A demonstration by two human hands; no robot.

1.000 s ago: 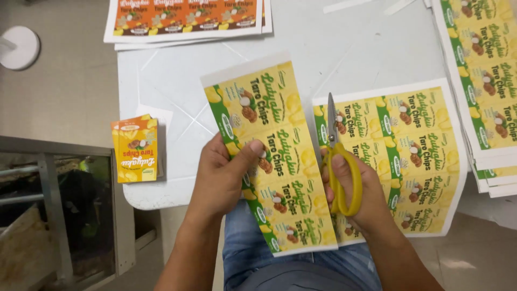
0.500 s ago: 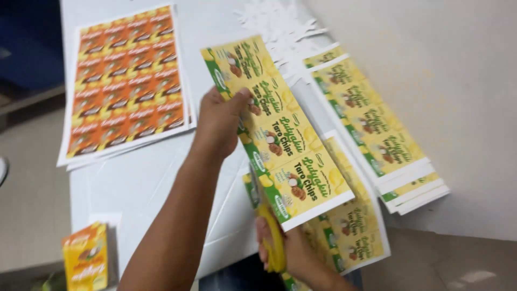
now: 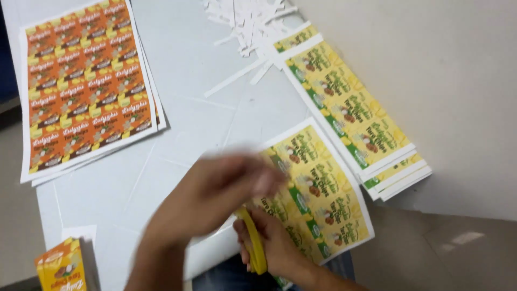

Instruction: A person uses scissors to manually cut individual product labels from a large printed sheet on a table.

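Note:
My left hand (image 3: 215,194) hovers blurred over the near edge of the white table (image 3: 199,108), fingers loosely curled, next to a yellow-and-green printed label sheet (image 3: 318,188) lying flat. I cannot tell whether it touches the sheet. My right hand (image 3: 274,248) is below it at the table's front edge, closed on yellow-handled scissors (image 3: 254,245). The scissor blades are hidden under my left hand.
A stack of orange printed sheets (image 3: 86,81) lies at the far left. A pile of yellow-green sheets (image 3: 350,113) lies at the right along the wall. White paper offcut strips (image 3: 247,21) lie at the top. A small orange-yellow box (image 3: 62,267) stands at the lower left.
The yellow-green sheet my left hand held up now lies on the table. My left hand has dropped toward my right hand and the scissors. The view has swung.

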